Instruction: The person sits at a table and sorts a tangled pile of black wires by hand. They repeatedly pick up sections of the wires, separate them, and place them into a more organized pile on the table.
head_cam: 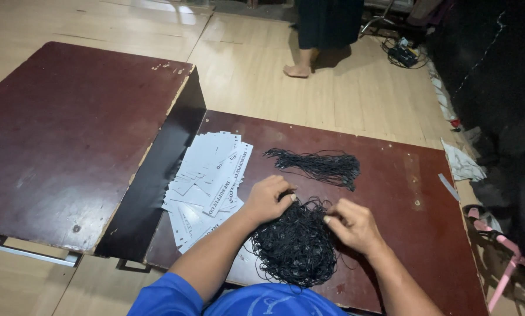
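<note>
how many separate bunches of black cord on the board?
2: a tangled pile of cords under the left hand and right hand, and a straighter bundle beyond them.

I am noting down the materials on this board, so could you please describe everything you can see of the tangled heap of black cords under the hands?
The tangled heap of black cords is a loose, rounded mass of thin, string-like loops lying on the dark red-brown board near its front edge. The left hand rests on its upper left, the right hand pinches strands at its upper right. It sits apart from a neater bundle of cords farther back and right of the white paper tags.
</note>
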